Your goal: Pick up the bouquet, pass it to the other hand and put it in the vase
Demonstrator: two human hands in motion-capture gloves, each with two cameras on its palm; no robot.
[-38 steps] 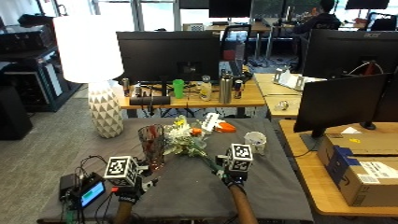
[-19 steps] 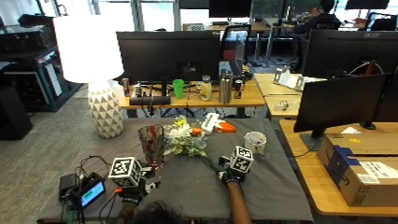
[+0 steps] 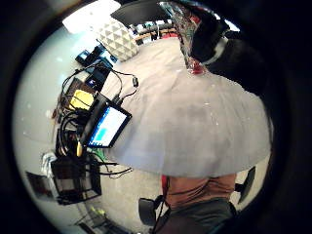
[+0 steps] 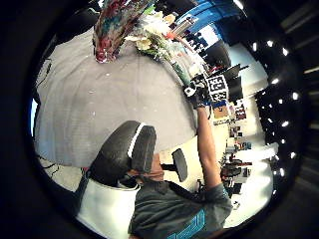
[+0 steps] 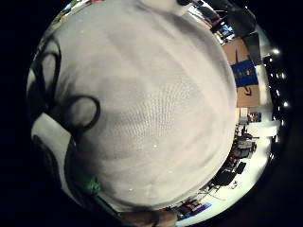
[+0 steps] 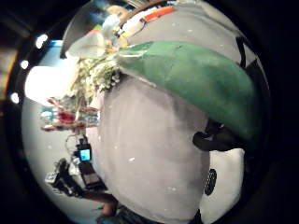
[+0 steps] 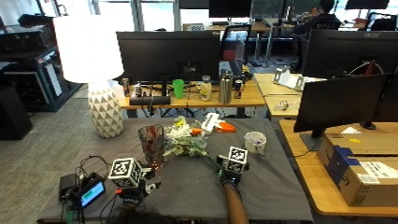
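While the bouquet [image 7: 181,140] lies on the grey tabletop [image 7: 261,186], its stems trailing toward your right hand [image 7: 229,169], none of the three steps reads as done. Your right hand sits at the stem end, at about five o'clock from the blooms, and its thumb-side palm view is filled by a green leaf or stem [image 6: 196,84], so the palm is right over the stems. Whether its grip has closed on them I cannot tell; the fingers are hidden. The vase [image 7: 152,144] stands upright and empty at nine o'clock of the flowers, just beside them. Your left hand [image 7: 129,192] hovers near the tabletop's front edge at about seven o'clock from the vase, holding nothing; its fingers cannot be made out either. You have yet to lift the bouquet, hand it across to the left, and drop it into the vase.
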